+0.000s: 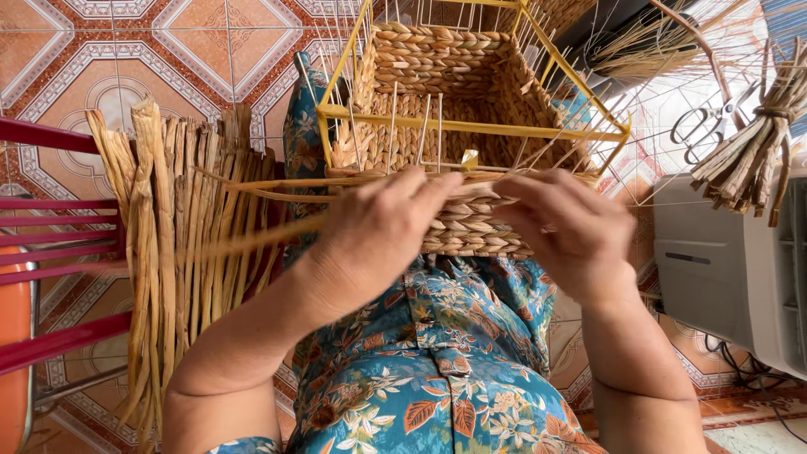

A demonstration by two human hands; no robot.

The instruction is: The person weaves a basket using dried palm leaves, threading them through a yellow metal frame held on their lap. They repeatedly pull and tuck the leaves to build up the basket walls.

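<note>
Both hands, left (pixel 382 227) and right (pixel 572 231), pinch straw strands (pixel 277 187) against the basket's (pixel 445 76) near wall, just below its yellow frame (pixel 471 128). Fingertips are hidden.

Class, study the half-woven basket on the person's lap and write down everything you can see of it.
The basket is rectangular, its walls plaited from tan dried-grass strands around thin pale upright stakes. A yellow metal frame sits inside as a mould, its bars rising above the weave. It lies tilted on the lap, opening facing away. The left hand and right hand both press on the near wall's top edge, working loose strands that trail out leftward.
</note>
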